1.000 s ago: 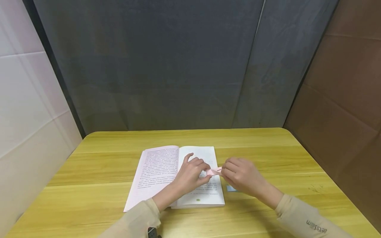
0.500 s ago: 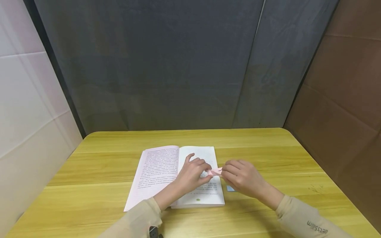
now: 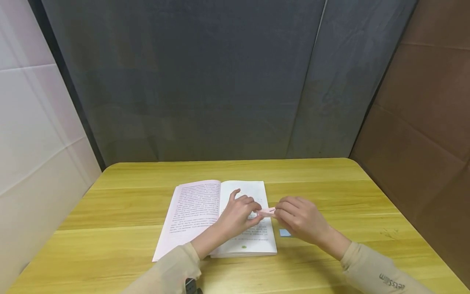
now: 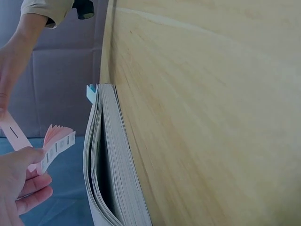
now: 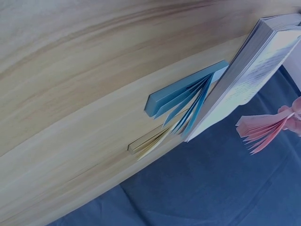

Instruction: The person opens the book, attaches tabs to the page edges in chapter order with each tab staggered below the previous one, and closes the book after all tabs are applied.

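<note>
A pink pad of sticky notes (image 4: 57,147) is held between the hands above the right page of an open book (image 3: 198,208). My left hand (image 3: 236,216) pinches the pad between thumb and fingers, its index finger raised in the head view. At the strip's other end, my right hand (image 3: 301,218) pinches a pink strip (image 4: 15,132) with a dark slit mark. The left wrist view shows the strip stretching from the pad towards the right hand. Fanned pink leaves (image 5: 261,129) hang loose in the right wrist view.
Beside the book's right edge lies a blue sticky-note pad (image 5: 181,92) with leaves fanned out. A yellow pad (image 5: 150,141) lies near it. Everything rests on a wooden table (image 3: 128,196), with dark cloth behind it.
Both hands have shifted very slightly right. The pink strip between them has turned a little and looks flatter. The book stays where it was.
</note>
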Motion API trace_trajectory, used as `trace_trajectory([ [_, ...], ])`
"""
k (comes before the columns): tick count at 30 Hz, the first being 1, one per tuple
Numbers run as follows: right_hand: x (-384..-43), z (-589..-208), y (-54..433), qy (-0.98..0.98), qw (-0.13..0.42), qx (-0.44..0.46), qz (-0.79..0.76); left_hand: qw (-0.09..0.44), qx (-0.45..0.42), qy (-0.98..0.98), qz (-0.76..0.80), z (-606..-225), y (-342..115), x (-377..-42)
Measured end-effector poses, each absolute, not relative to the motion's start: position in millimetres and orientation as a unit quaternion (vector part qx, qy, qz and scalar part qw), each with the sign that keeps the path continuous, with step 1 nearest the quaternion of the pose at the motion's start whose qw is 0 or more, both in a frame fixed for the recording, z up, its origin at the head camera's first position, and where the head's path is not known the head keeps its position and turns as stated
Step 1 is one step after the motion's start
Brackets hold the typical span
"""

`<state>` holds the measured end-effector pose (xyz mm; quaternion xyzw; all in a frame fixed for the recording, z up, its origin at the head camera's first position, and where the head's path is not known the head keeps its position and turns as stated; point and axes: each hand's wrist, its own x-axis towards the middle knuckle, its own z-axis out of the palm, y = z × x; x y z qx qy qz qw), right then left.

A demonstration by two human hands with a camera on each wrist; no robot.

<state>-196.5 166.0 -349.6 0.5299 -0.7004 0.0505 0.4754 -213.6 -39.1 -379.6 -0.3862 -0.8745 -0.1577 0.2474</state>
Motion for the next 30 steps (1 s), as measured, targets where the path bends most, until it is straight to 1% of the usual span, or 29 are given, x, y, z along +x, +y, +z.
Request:
trace_trajectory([
  [18,-199,-350,176,-0.713,0.471,0.512,0.087,0.237,-0.386,-0.878,-0.156,-376,-34,-213],
  [26,-197,-339,177,-0.696,0.497,0.507,0.108,0.254,-0.388,-0.871,-0.163,-370,-34,-210],
  [30,-196,-330,179,-0.69,0.509,0.5,0.123,0.249,-0.382,-0.876,-0.159,-369,-38,-209],
])
